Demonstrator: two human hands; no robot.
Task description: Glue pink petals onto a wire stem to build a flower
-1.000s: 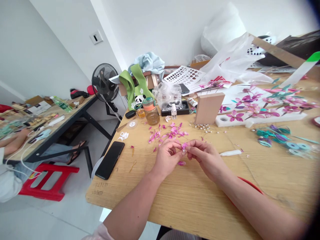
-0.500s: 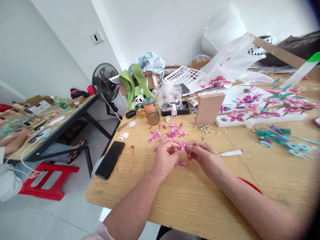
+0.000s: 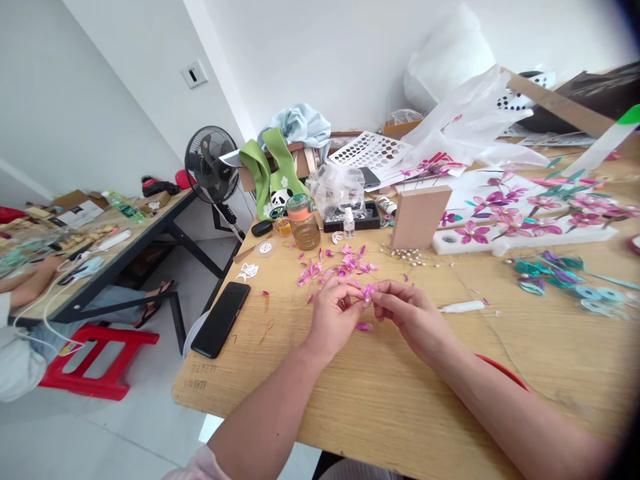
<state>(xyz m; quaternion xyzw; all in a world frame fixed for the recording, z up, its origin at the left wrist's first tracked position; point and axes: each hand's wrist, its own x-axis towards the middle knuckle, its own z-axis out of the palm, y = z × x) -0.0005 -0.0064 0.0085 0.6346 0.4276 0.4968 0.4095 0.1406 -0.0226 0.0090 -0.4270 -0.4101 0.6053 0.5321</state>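
Observation:
My left hand [image 3: 334,313] and my right hand [image 3: 407,313] meet over the wooden table [image 3: 380,393], fingertips pinched together on a small pink petal piece [image 3: 368,291]. A loose pink petal [image 3: 363,327] lies on the wood just under my hands. Several more pink petals [image 3: 335,265] are scattered beyond them. A few small pearl beads [image 3: 407,255] lie in front of a wooden block [image 3: 417,215]. A thin white tube [image 3: 463,306] rests right of my right hand.
A black phone [image 3: 220,319] lies near the table's left edge. An amber jar [image 3: 303,222], a small bottle [image 3: 348,223], finished pink flowers on a white board [image 3: 520,220] and teal pieces [image 3: 555,273] fill the back. A fan [image 3: 210,167] and another person at a second table [image 3: 100,240] are left.
My hands stay pinched on the pink petal piece, with only slight finger shifts. Nothing else on the table has moved.

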